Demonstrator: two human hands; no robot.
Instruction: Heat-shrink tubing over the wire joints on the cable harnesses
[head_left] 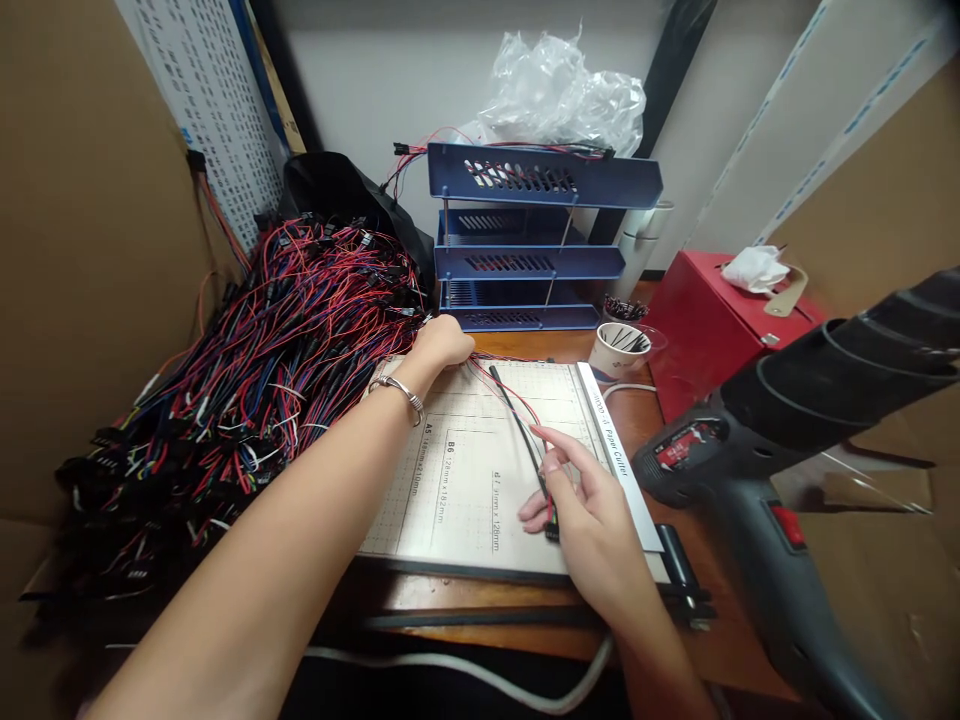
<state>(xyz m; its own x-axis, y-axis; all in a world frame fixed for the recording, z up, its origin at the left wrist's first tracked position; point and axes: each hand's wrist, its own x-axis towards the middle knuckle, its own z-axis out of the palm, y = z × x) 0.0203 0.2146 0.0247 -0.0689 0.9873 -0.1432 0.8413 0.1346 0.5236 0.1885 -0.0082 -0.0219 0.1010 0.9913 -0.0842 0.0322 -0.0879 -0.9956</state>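
My left hand [442, 343], with a silver bracelet on the wrist, reaches to the far edge of a paper cutter board [450, 480] and closes on wires at the edge of a big heap of red, blue and black wire harnesses [247, 380]. My right hand [581, 500] rests on the board's right side and pinches a thin wire in black sleeving [517, 415] near its black connector end. That wire runs diagonally across the board from my left hand to my right hand.
A blue three-tier tray rack [525, 250] stands behind the board, with a crumpled plastic bag [562, 95] above it. A paper cup of small parts [619, 348], a red box [712, 320] and a black heat gun [787, 460] sit to the right. Cardboard walls flank both sides.
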